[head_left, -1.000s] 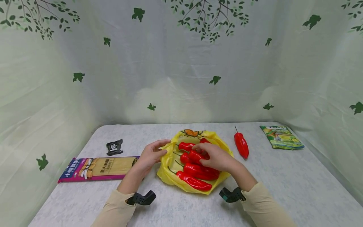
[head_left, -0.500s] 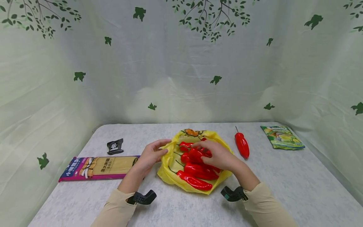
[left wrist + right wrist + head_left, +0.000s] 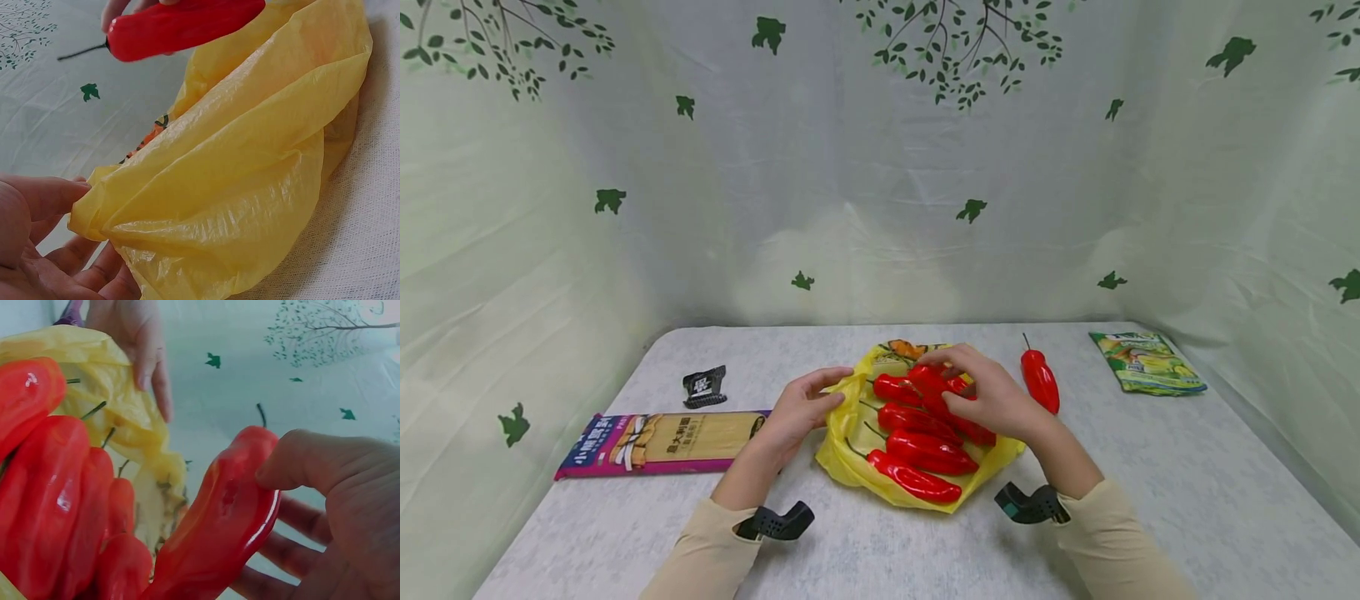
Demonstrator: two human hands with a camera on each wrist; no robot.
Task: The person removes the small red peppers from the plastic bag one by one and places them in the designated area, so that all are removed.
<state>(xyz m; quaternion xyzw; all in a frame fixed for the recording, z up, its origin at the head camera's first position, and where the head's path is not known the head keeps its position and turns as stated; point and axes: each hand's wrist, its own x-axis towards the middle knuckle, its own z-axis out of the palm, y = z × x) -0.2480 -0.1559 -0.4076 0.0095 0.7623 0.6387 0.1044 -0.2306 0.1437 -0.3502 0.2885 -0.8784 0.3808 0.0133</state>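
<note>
Leaf-printed cloth hangs behind a pale desk (image 3: 1150, 500). At far left lies a noodle pack (image 3: 658, 443), with a small black sachet (image 3: 703, 387) behind it. The left hand (image 3: 797, 414) pinches the left edge of a yellow bag (image 3: 850, 429) at the desk's middle, on which red peppers (image 3: 917, 454) lie. The right hand (image 3: 992, 396) grips one pepper (image 3: 219, 537) over the bag's far side, thumb on top. Right of it lies a lone pepper (image 3: 1040, 379), then a green packet (image 3: 1146, 361).
</note>
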